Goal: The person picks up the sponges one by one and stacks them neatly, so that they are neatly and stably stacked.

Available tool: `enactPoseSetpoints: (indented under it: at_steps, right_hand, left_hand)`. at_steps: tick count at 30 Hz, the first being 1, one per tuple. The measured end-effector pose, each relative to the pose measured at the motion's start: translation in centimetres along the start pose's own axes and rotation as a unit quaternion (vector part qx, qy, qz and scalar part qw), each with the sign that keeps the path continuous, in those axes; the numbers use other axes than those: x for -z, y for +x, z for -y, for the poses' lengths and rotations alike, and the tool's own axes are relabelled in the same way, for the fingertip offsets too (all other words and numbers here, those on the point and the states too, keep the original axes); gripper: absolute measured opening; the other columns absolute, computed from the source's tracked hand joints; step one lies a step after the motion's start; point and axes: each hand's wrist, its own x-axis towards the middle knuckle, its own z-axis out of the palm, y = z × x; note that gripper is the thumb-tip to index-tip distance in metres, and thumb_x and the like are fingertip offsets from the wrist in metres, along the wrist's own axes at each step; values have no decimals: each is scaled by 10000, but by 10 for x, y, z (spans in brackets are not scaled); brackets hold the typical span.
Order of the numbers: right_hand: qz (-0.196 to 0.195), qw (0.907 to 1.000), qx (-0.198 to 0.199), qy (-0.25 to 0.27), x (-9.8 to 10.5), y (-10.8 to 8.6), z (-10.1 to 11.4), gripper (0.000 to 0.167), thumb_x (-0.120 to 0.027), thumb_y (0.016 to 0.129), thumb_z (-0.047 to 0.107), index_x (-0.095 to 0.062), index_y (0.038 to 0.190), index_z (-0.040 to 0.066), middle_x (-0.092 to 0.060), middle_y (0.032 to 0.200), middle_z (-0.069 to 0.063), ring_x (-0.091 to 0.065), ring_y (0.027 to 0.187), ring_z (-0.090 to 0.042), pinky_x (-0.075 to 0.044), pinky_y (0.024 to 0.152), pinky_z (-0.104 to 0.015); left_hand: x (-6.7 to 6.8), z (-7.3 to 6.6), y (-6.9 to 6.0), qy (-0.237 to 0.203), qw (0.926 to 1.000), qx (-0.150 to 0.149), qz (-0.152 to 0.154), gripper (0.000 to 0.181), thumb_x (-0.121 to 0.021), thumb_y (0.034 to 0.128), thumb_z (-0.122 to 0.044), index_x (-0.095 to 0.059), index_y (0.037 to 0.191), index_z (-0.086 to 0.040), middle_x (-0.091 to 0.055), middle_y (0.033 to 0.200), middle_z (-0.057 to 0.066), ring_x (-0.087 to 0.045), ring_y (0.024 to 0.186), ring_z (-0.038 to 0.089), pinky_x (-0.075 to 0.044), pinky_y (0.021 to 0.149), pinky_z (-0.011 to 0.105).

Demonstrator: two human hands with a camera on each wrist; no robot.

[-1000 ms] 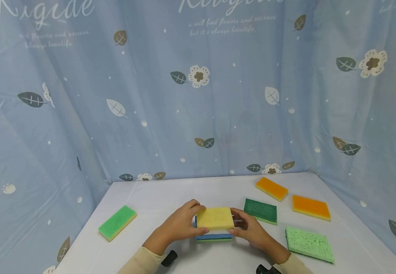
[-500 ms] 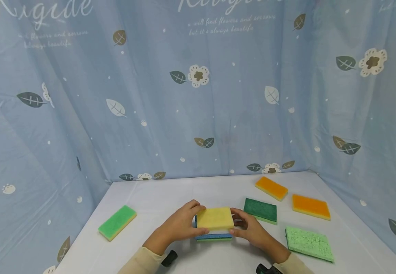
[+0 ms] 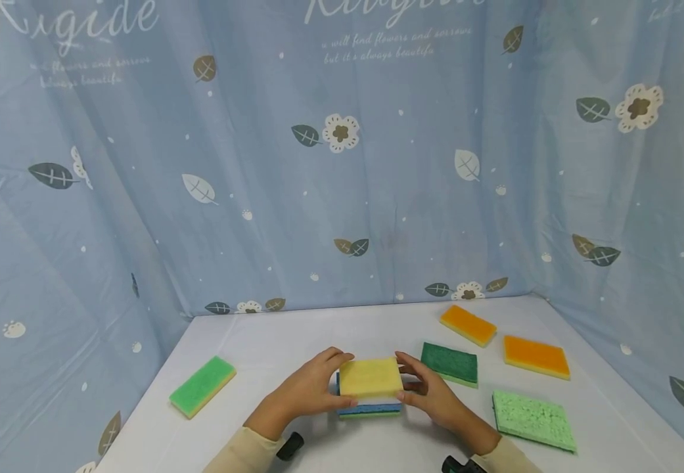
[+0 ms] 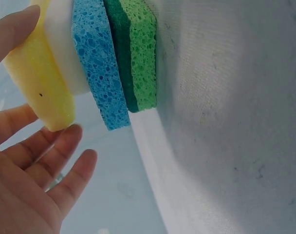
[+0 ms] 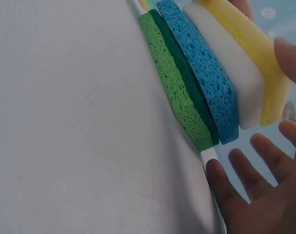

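I have a blue leaf-and-flower curtain (image 3: 259,217) round the back and sides of my white tabletop (image 3: 294,332). Mid-table, the left hand (image 3: 310,389) pinches one end of the yellow sponge (image 3: 370,378), thumb in front, forefinger behind. At its other end the right hand (image 3: 434,397) is spread wide, thumb by the front corner; I can't tell how firmly it touches. That sponge tops a stack: under it I see a white block (image 4: 65,44), a blue sponge (image 4: 98,63) and, lowest, a green sponge (image 4: 143,58), its dark layer upward. Rightward lie a light-green porous sponge (image 3: 535,420), a dark-green scouring sponge (image 3: 450,362) and two orange sponges (image 3: 535,355); leftward, a green-and-yellow sponge (image 3: 202,386). Smallest are the black wrist cameras (image 3: 290,447).
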Motion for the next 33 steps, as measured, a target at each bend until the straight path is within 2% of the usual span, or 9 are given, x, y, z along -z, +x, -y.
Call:
enactPoseSetpoints:
  at_steps: [5, 12, 20, 24, 30, 33]
  right_hand:
    - [102, 9992, 55, 385, -3, 2, -1, 711, -704, 905, 152, -338, 1513, 110, -433, 1447, -115, -443, 1284, -303, -444, 977, -313]
    - [43, 9990, 165, 421, -5, 4, -2, 704, -713, 900, 143, -347, 1493, 46, -474, 1399, -140, -461, 1254, -313, -446, 979, -330]
    - [-277, 9976, 553, 301, -10, 6, -2, 617, -729, 871, 113, -462, 1426, 81, -524, 1343, -128, -493, 1202, -309, -458, 971, -361]
    - [-274, 9976, 599, 205, -9, 6, -2, 626, -735, 871, 122, -459, 1430, 66, -518, 1342, -110, -493, 1199, -293, -462, 968, -380]
    - [-246, 9978, 611, 106, -5, 4, -1, 620, -728, 878, 125, -458, 1437, 120, -511, 1341, -82, -496, 1198, -257, -463, 964, -367]
    - [-251, 9980, 572, 102, -4, 3, -1, 623, -725, 882, 127, -451, 1441, 96, -515, 1337, -75, -495, 1200, -251, -459, 969, -352]
  left_hand:
    - [-1, 2, 0, 6, 10000, 6, 56, 769, -706, 796, -614, -492, 1412, -205, -500, 1288, -90, -501, 1168, 93, -465, 957, 380]
    - [0, 2, 0, -13, 10000, 35, 64, 786, -684, 787, -655, -501, 1406, -206, -507, 1278, -96, -504, 1165, 96, -466, 956, 386]
    - [-2, 2, -2, 72, 9998, 142, 152, 787, -696, 774, -657, -508, 1399, -219, -508, 1274, -104, -502, 1164, 89, -465, 958, 381]
    - [-1, 1, -2, 53, 9998, 145, 151, 779, -703, 777, -644, -507, 1400, -220, -504, 1278, -106, -501, 1166, 89, -464, 959, 380]
    - [1, 0, 0, -37, 9999, 47, 120, 786, -689, 782, -655, -508, 1402, -206, -502, 1283, -105, -501, 1167, 90, -465, 957, 381]
    - [3, 2, 1, 29, 10000, -38, 82, 805, -668, 774, -688, -508, 1402, -211, -500, 1289, -100, -500, 1169, 95, -470, 948, 379]
